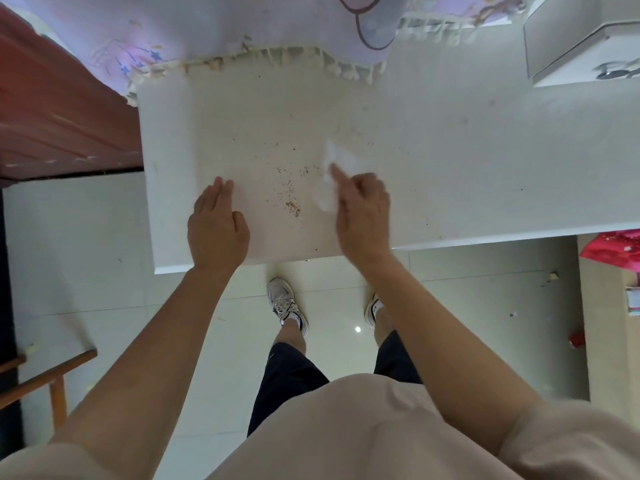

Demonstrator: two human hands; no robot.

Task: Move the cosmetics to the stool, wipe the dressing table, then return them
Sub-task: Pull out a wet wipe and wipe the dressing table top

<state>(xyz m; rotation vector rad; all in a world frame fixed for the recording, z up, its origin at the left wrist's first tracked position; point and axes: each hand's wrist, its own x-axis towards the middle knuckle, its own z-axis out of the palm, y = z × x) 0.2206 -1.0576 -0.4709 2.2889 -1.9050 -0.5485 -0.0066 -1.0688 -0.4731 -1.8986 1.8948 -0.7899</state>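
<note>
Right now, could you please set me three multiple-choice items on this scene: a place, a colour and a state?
1. Where on the dressing table do the crumbs lie? A. at its far left corner B. between the left hand and the right hand C. on a plate
2. What colour is the wipe held by the right hand? A. red B. blue C. white
3. How is the left hand? A. flat on the table, holding nothing B. gripping a bottle C. raised off the table
Answers: 1 B, specks sit between the hands; 2 C, pale as the tabletop; 3 A, fingers straight on the surface.
</note>
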